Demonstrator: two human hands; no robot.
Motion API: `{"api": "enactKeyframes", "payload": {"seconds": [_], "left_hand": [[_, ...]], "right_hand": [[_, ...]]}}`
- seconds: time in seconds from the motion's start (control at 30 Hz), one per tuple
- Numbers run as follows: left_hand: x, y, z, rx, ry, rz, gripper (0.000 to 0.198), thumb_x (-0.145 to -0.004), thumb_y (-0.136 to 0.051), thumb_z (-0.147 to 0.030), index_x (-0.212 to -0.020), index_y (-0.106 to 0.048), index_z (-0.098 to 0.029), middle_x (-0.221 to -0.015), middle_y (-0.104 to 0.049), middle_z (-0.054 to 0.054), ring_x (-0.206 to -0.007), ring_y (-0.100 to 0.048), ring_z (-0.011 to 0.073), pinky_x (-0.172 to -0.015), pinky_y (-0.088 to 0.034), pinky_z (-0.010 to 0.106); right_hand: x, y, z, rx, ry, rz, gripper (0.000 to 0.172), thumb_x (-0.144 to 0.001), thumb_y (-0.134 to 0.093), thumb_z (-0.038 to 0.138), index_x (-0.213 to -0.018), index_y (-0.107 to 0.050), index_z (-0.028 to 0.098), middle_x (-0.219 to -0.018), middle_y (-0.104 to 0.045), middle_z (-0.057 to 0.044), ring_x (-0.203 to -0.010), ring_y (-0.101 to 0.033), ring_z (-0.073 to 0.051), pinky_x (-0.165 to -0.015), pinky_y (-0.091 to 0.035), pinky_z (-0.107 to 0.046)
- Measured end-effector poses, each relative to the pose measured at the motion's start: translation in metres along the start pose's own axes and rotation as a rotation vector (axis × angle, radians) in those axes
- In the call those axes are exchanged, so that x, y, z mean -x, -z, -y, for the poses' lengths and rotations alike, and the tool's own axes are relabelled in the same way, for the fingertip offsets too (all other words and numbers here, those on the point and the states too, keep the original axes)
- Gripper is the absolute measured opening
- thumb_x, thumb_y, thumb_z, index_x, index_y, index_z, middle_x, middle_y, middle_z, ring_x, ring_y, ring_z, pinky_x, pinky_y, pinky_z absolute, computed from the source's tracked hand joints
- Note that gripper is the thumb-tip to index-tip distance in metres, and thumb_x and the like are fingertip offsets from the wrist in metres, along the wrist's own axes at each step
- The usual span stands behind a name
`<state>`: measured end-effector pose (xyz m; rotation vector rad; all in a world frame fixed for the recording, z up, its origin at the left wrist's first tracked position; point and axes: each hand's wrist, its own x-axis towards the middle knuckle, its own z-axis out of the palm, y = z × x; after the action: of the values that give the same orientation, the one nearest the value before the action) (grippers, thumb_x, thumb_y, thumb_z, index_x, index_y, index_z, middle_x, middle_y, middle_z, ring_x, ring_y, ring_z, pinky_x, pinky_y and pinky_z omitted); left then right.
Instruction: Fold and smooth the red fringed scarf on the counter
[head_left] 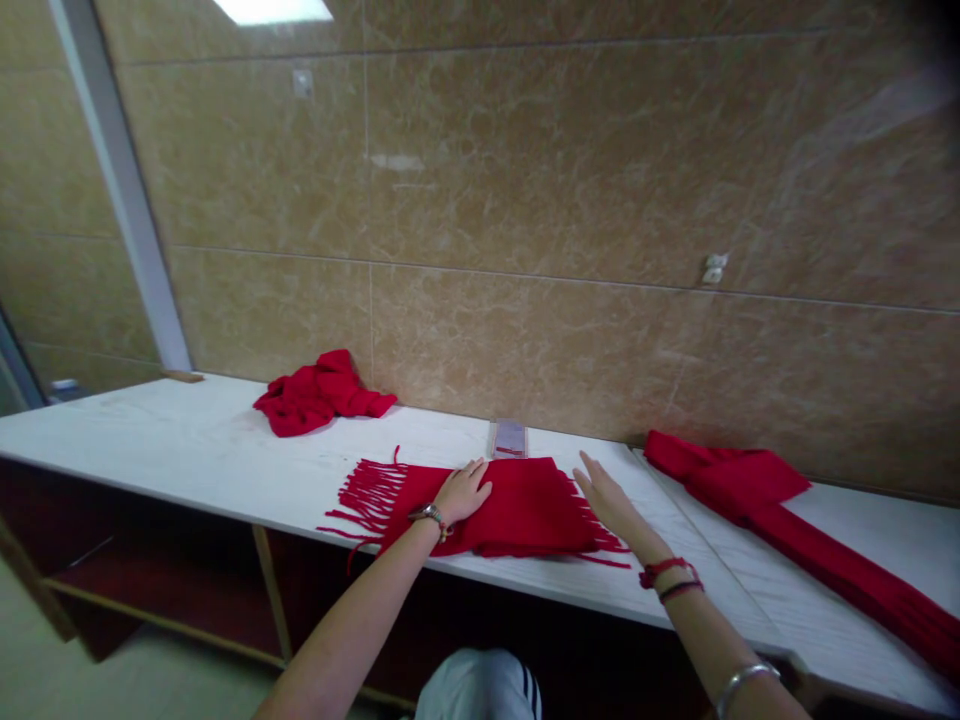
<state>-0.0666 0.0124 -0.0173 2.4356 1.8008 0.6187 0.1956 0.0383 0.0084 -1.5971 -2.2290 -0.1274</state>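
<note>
A folded red scarf point(525, 505) with fringed ends lies on the white table point(210, 450) in front of me. My left hand point(461, 490) rests flat on its left half, fingers open, a watch on the wrist. My right hand point(604, 492) lies open against the scarf's right edge, fingers stretched toward the wall; red and dark bands sit on that wrist. Neither hand grips anything.
A crumpled red scarf point(319, 393) sits at the back left by the tiled wall. Another red scarf point(780, 520) stretches across the table at the right. A small clear packet point(508, 438) lies behind the folded scarf. Open shelving runs beneath the table.
</note>
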Motion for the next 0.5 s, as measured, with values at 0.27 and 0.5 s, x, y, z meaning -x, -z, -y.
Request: {"api": "enactKeyframes", "payload": {"seconds": [0.27,0.5], "left_hand": [[-0.006,0.018,0.024,0.057,-0.013,0.062,0.049,-0.091,-0.029,-0.037,-0.132,-0.037,-0.011,-0.14,-0.033,0.011,-0.129,-0.029,0.0161,-0.105,-0.022,0.026],[0.017,0.055,0.101,-0.069,0.013,0.133,0.034,-0.083,-0.043,-0.032,-0.111,-0.056,-0.018,-0.122,-0.054,0.008,-0.115,-0.046,0.0194,-0.099,-0.031,0.03]], "right_hand": [[0.026,0.013,0.078,-0.024,0.356,0.168,0.049,-0.09,-0.03,0.036,-0.133,-0.037,0.013,-0.139,-0.035,-0.012,-0.129,-0.027,-0.024,-0.103,-0.025,-0.045],[0.035,0.015,0.091,0.015,0.351,0.196,0.043,-0.088,-0.038,0.029,-0.126,-0.047,0.011,-0.133,-0.043,-0.015,-0.125,-0.034,-0.025,-0.102,-0.026,-0.043]]}}
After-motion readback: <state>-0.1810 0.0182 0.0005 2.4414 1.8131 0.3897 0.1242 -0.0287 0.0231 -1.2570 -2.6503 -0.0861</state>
